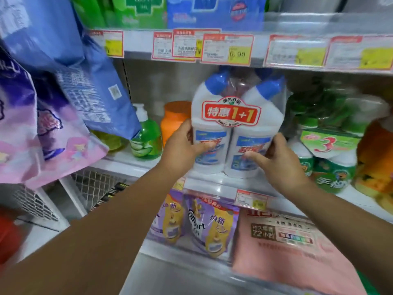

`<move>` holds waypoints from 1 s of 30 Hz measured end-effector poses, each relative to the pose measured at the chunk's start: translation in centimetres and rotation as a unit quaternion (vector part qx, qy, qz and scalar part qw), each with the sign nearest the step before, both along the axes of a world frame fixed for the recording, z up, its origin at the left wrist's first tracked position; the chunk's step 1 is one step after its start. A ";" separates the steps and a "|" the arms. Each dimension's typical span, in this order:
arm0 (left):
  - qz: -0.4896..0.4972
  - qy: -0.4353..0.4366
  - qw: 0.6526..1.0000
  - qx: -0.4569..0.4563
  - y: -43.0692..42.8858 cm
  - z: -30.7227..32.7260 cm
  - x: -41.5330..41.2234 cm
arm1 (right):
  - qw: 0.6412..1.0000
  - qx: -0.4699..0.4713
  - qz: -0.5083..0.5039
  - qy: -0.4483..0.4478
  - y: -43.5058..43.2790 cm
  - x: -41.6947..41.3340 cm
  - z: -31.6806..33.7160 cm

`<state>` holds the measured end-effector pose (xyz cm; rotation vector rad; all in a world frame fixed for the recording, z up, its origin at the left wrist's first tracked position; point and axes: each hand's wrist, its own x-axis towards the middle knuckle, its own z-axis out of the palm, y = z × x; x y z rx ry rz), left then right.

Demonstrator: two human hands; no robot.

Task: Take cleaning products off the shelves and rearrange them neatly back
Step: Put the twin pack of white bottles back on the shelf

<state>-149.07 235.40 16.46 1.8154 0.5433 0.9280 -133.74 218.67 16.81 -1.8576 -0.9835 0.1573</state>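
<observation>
- Twin-pack of toilet cleaner (236, 133): two white bottles with blue caps, shrink-wrapped together, big red "1+1" sticker on the front. It's upright at the front of the middle shelf (208, 185). The base looks right at the shelf surface, but I honestly can't tell if it's resting or just off it.
- Left hand (182, 145) is wrapped round the left bottle, thumb across the label.
- Right hand (278, 158) grips the right bottle the same way, with its thumb on the front and its fingers behind. So it's a firm two-handed hold.
- Neighbours: an orange jar (174, 120) and a green pump soap bottle (146, 135) to the left, and a green-labelled three-pack (327, 150) close on the right.
- My guess at the step: either lifting the pack out or seating it back. One frame won't settle which.
- If it's going back, the next move needs it slid straight in between the jar and the three-pack, label facing out, without knocking either. If it's coming out, pull level so the wrap doesn't snag.
</observation>
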 end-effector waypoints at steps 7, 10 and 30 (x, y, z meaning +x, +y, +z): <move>-0.022 0.129 0.985 0.113 0.5 -2.5 0.0 | 0.999 0.004 -0.039 0.023 2.5 -0.2 -0.4; 0.054 0.313 0.916 0.246 1.4 -4.8 -1.3 | 0.998 0.027 -0.061 0.014 3.2 -0.3 -1.0; 0.076 0.407 0.846 0.337 1.5 -7.2 -2.3 | 0.995 0.001 -0.094 0.045 3.6 -0.4 -2.7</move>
